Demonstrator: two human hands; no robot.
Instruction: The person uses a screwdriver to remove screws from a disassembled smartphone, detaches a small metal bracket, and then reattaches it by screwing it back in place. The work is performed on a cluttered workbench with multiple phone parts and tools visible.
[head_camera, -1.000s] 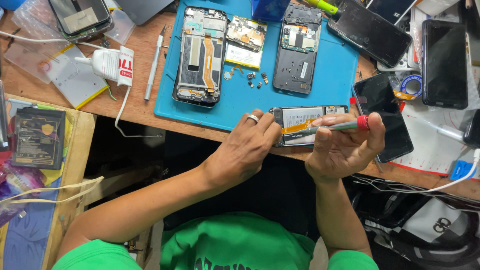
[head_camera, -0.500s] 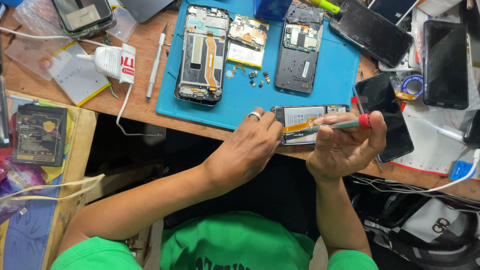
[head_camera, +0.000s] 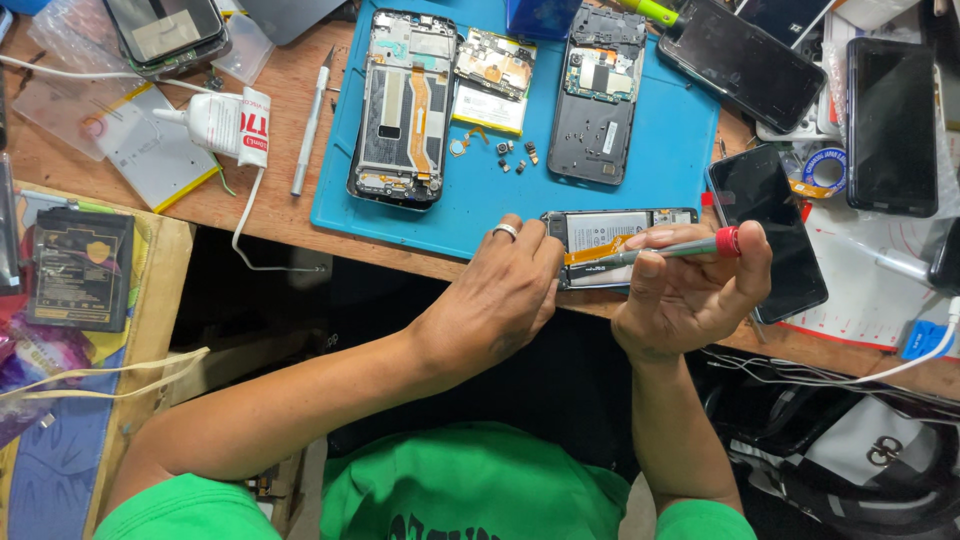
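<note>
Head view, person in a green shirt at a wooden bench. Left hand, ring on one finger, grips the left end of an opened phone with fingers curled over its edge, pinning it at the near edge of the blue mat, about 6 o'clock on the mat. Right hand is closed around a red-capped screwdriver, held nearly level, tip pointing toward 9 o'clock over the phone's orange flex cable and battery; whether the tip touches cannot be told. On the mat at 10 o'clock from the held phone lies a stripped phone frame, screen side down, insides showing. At 12 o'clock sits a loose circuit board with small screws and parts scattered just below it, and beside those a dark back housing. At 3 o'clock of the right hand, touching the mat's corner, a black phone lies face up; further black phones lie at 1 o'clock. Off the mat at 9 o'clock: a metal scalpel-type tool, a white glue tube, clear plastic bags. A battery pack rests on a lower side surface at far left.
</note>
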